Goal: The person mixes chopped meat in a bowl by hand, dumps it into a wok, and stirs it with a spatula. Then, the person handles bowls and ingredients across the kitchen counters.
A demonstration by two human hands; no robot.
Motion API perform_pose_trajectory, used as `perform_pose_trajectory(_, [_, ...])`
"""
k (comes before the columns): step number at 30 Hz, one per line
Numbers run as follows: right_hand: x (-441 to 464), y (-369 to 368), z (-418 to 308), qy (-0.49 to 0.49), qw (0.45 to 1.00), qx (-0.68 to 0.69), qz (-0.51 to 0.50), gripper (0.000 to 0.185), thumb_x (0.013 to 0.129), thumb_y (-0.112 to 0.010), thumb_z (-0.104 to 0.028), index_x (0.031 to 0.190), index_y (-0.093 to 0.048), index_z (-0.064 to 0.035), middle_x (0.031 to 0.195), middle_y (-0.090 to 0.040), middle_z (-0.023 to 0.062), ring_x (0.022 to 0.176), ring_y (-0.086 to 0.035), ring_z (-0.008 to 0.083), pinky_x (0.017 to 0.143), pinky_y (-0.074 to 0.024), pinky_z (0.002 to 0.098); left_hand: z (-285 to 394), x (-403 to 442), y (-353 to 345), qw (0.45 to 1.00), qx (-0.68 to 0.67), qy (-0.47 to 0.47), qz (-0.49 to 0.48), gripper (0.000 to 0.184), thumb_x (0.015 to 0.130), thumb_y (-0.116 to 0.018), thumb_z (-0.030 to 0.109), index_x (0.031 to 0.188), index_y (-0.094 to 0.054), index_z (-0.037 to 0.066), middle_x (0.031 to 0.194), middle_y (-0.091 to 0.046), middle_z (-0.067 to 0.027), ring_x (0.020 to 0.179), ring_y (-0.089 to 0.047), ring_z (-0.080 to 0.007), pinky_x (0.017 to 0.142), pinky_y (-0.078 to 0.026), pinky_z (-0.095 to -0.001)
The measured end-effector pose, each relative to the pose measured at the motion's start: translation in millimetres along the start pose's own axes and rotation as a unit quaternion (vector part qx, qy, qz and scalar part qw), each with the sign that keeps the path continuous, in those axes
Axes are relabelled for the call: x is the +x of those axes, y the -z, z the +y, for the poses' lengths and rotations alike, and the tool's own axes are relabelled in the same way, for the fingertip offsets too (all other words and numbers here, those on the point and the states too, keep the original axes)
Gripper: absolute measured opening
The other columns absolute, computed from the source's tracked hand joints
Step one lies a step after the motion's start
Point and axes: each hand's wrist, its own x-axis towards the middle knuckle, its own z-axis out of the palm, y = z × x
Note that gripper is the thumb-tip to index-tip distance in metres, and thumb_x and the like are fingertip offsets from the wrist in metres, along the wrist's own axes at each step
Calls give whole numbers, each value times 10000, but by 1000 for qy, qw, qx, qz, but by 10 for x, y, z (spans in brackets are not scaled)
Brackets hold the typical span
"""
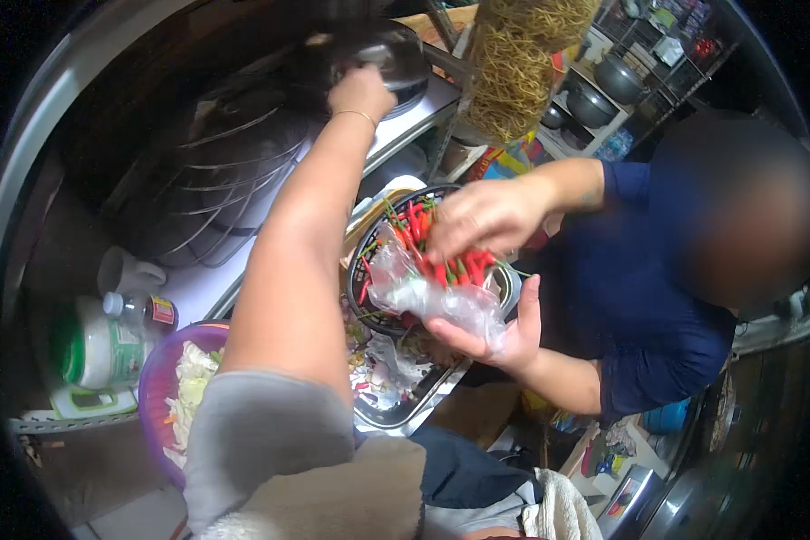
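My left hand [362,92], with a thin band at the wrist, reaches to the far end of the white counter. Its fingers are curled in against a shiny dark round pot or lid [400,58]; what they grip is hidden and blurred. My right hand is out of view. At the right, a co-worker in a dark blue shirt [639,270] holds a clear plastic bag [405,279] in one palm. The co-worker's other hand is among red chili peppers [472,267] at the bag. Behind lies a black basket [355,292] with more chilies.
Below the basket is a metal tray [396,416] with scraps. A purple basin [156,427] of chopped cabbage stands at the lower left, near a bottle [144,309] and a white mug [128,272]. A bag of dry noodles [513,67] hangs at the top.
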Motion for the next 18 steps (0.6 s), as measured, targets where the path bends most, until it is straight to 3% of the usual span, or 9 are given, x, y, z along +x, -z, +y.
perform_pose_trajectory(1, [-13,60,29,1,1000,0,-9,823,778,-784,-277,1394,-273,-85,1412,-303,128,1242,-439,290,1054,-388,411,79,-34,215,999,-26,-10,15,498,749,-562,267,1222,-579,111,1304,-504,-249,1197,-521,-383,977,-438,-506])
perform_pose_trajectory(2, [-16,101,35,-5,1000,12,-21,844,774,-789,-273,1404,-261,-84,1422,-294,128,1249,-435,288,1060,-386,409,40,57,237,991,23,-41,124,522,739,-573,279,1231,-573,105,1295,-512,-257,1199,-523,-372,982,-437,-493])
perform_pose_trajectory(4, [-2,146,36,-45,996,62,-39,885,767,-800,-264,1426,-237,-83,1442,-274,129,1264,-429,284,1073,-384,406,-180,274,377,994,67,33,84,530,805,-537,287,1304,-519,110,1365,-456,-200,1252,-449,-362,1032,-376,-499])
perform_pose_trajectory(7, [64,110,44,-112,991,76,-11,920,753,-813,-235,1414,-211,-22,1445,-262,148,1255,-449,280,1043,-425,377,44,-376,1609,972,139,184,-35,485,964,-432,269,1425,-414,118,1533,-250,-177,1416,-228,-339,1113,-253,-537])
perform_pose_trajectory(9, [52,141,-107,-88,995,32,38,806,775,-782,-194,1378,-284,3,1391,-365,161,1228,-482,273,1029,-440,370,-709,7,1331,937,243,246,47,459,970,-398,251,1389,-458,73,1494,-350,-148,1384,-313,-328,1105,-286,-497])
perform_pose_trajectory(11, [30,169,-185,-41,997,-38,57,714,803,-748,-184,1359,-343,3,1346,-447,163,1217,-492,265,1027,-440,377,-1213,269,1279,954,235,183,15,439,965,-406,243,1358,-496,71,1473,-390,-133,1363,-355,-313,1098,-307,-474])
perform_pose_trajectory(13, [8,249,-186,13,972,-234,35,709,821,-729,-244,1385,-358,-29,1372,-434,161,1229,-467,266,1054,-396,367,-1387,329,1327,951,274,141,-5,425,959,-415,244,1329,-531,71,1445,-430,-132,1344,-392,-299,1087,-330,-453])
perform_pose_trajectory(15, [-10,338,-145,28,941,-337,25,707,840,-710,-303,1411,-374,-61,1398,-422,159,1242,-442,266,1080,-352,357,-1397,358,1307,931,349,112,-12,416,953,-424,253,1301,-562,73,1411,-470,-146,1325,-424,-285,1074,-355,-434])
perform_pose_trajectory(18, [-107,407,-25,-70,986,-146,45,840,814,-723,-413,1448,-301,-58,1453,-351,151,1305,-392,270,1114,-299,371,-1361,387,1387,926,349,122,-72,425,945,-428,248,1314,-551,78,1430,-454,-125,1362,-376,-280,1121,-285,-424])
